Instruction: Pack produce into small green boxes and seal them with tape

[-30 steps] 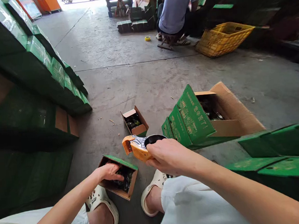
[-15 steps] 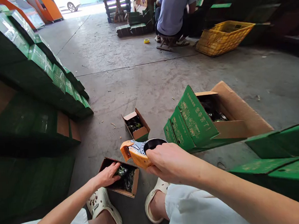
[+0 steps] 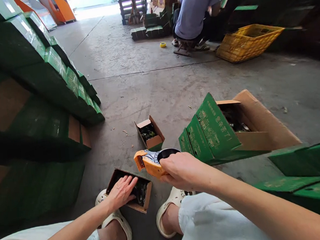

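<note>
- Left hand (image 3: 124,191): its grip is spread, fingers apart and palm down, over the near box (image 3: 147,198); whether the fingertips press on the dark, shiny contents (image 3: 140,194) cannot be told.
- Near box: open-topped on the floor (image 3: 109,150), between the feet and slightly ahead of them. Its long axis runs left to right, the right end angled towards the person. The left hand is the nearer one, reaching in over its left part.
- Tape dispenser (image 3: 152,166): above and just beyond the box's right end, apart from it, its orange head pointing left, so its length runs roughly across the view.
- Second small box (image 3: 154,142): open on the floor, beyond the dispenser, with similar dark contents.
- Right hand (image 3: 184,170): its grip is closed around the dispenser's right side, thumb underneath.
- Large green box (image 3: 210,130): open, beyond the right hand.
</note>
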`<state>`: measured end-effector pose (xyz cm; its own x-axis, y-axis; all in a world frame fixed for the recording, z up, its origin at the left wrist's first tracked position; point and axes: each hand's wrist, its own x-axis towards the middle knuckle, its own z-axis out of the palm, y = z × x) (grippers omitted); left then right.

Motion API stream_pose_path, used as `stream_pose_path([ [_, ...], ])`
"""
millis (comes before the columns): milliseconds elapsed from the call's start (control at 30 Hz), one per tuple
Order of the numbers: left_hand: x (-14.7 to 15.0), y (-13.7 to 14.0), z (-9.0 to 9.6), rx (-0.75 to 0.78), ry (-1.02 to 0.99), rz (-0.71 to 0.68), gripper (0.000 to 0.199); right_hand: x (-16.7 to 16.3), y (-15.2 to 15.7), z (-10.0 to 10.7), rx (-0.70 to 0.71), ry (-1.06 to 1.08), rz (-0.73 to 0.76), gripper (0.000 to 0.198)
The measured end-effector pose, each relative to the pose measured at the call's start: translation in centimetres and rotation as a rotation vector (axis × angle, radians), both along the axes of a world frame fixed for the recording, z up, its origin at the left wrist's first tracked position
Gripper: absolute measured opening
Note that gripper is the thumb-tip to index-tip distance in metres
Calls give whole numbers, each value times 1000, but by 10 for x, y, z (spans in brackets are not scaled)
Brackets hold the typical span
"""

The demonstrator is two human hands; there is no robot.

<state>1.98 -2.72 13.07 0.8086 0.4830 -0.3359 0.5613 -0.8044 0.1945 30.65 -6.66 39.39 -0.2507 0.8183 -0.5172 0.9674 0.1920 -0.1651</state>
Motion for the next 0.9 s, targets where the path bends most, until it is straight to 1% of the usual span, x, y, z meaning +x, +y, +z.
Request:
stream_pose_path([
  [33, -5, 1, 5, 25, -46, 12, 51, -1, 0, -1, -2, 4, 9, 29],
  [100, -15, 4, 14, 55, -78, 19, 28, -3, 0, -1, -2, 12, 33, 29],
  [133, -19, 5, 16, 49, -63, 7, 25, -5, 0, 0, 1, 13, 45, 29],
  [200, -26, 3, 15, -7, -7, -17, 36, -8, 0, 3, -1, 20, 65, 29],
  [300, -33, -8, -1, -100, 49, 24, 39, -12, 1, 6, -22, 36, 78, 28],
  [400, -36, -22, -22, -87, 102, 100, 48, -12, 1, 6, -29, 34, 81, 28],
  [467, -35, -26, -29, -94, 151, 98, 56, -11, 0, 5, -27, 21, 74, 28],
  [533, -30, -24, -29, -151, 227, 91, 60, -12, 1, 3, -35, 6, 59, 26],
  [633, -20, -12, -20, -229, 343, 133, 66, -14, 3, 1, -42, -5, 56, 23],
  [767, -10, 3, -12, -267, 333, 142, 66, -19, 5, -2, -31, 1, 83, 27],
  [900, -13, 1, -14, -269, 335, 125, 66, -23, 7, -5, -52, -17, 93, 30],
])
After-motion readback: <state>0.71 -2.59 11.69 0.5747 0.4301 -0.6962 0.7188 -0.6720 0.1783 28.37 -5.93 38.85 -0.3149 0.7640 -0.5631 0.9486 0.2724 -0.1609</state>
